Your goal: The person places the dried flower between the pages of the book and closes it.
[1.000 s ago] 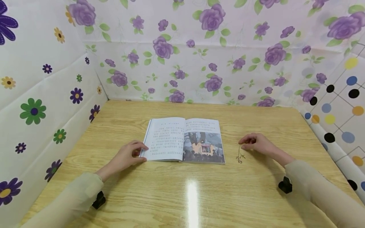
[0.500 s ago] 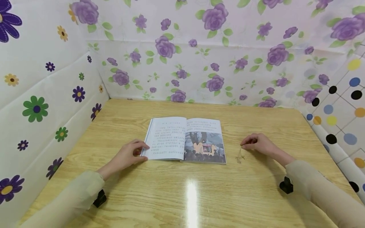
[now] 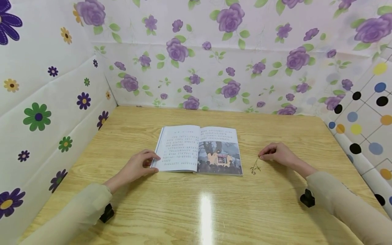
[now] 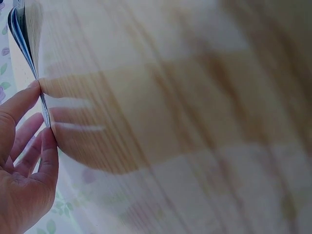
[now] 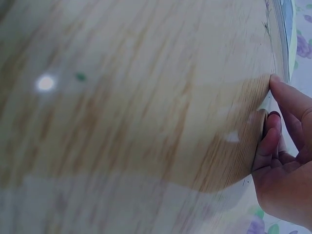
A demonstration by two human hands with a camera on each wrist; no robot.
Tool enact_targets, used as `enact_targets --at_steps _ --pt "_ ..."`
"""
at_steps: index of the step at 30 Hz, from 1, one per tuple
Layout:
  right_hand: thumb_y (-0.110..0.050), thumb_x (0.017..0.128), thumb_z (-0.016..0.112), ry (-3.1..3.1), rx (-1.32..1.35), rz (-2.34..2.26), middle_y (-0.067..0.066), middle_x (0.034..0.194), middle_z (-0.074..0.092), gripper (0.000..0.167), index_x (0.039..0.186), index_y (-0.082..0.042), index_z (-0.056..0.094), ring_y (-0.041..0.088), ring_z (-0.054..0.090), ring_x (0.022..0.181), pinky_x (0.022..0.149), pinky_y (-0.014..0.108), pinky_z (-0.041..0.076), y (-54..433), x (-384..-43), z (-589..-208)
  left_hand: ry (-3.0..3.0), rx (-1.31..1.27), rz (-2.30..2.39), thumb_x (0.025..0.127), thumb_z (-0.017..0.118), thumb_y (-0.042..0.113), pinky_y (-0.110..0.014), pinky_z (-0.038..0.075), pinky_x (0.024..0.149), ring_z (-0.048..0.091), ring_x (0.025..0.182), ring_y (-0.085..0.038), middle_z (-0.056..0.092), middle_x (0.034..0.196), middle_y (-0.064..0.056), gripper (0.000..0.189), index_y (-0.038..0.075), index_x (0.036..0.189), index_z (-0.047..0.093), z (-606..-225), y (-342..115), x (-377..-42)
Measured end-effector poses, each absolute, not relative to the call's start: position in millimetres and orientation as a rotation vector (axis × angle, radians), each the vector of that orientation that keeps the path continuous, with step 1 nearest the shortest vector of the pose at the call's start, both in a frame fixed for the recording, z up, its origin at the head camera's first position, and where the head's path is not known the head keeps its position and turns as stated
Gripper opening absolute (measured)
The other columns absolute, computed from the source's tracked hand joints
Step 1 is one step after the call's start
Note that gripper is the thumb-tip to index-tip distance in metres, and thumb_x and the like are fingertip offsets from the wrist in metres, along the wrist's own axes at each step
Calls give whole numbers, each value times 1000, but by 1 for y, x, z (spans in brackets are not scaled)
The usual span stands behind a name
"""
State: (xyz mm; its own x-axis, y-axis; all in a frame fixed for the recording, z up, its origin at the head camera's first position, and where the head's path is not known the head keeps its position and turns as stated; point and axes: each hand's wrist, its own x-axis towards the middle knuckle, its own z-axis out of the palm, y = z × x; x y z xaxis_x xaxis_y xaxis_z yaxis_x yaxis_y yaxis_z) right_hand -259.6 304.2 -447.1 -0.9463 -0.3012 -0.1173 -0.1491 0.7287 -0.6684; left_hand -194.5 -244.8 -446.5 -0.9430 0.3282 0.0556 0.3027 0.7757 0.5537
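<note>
An open book (image 3: 180, 149) lies on the wooden table, text on its left page and a picture below text on its right page. At its lower left corner my left hand (image 3: 139, 166) rests thumb and index fingertip on the page edge, a gap between them. The left wrist view shows the same fingers (image 4: 48, 141) along the book's edge. To the right of the book, my right hand (image 3: 277, 154) pinches the thin stem of a small dried flower sprig (image 3: 255, 168). Its branched end points down and left, towards me. In the right wrist view the sprig (image 5: 267, 24) extends beyond the fingertips.
The wooden table (image 3: 171, 207) reaches to a floral cloth wall (image 3: 202, 78) at the back. Patterned cloth walls stand at left and right. A bright light reflection (image 3: 206, 217) lies on the tabletop in front of the book.
The sprig has turned in my right fingers, blurred half a second ago, and its branched end now points further left. My left hand and the book stay in place; the head view has shifted slightly.
</note>
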Motion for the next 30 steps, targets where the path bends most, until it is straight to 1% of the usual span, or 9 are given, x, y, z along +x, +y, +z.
enact_targets --at_steps 8,15,22,30 --pt "-31 87 76 2715 -379 -1023 9 104 69 20 98 -15 78 11 53 76 62 23 44 306 -261 -449 2903 508 914 81 82 19 -42 56 89 61 101 -23 60 126 -14 36 11 114 70 -444 -244 -194" --pt "-31 86 76 2719 -374 -1027 7 103 69 19 97 -16 79 10 55 78 63 23 45 305 -261 -450 2899 527 918 82 81 19 -39 56 87 61 100 -22 60 125 -15 35 11 114 69 -443 -244 -194" --pt "-30 87 76 2706 -387 -1035 10 105 70 20 98 -14 78 9 55 78 63 23 45 306 -261 -448 2904 514 923 81 81 18 -40 56 89 61 101 -22 61 124 -14 35 11 114 70 -443 -244 -193" --pt "-27 86 76 2711 -369 -1043 11 105 70 18 97 -13 78 10 53 75 62 23 43 305 -261 -448 2925 524 923 81 81 16 -41 56 90 61 102 -23 61 124 -14 36 10 115 70 -444 -243 -191"
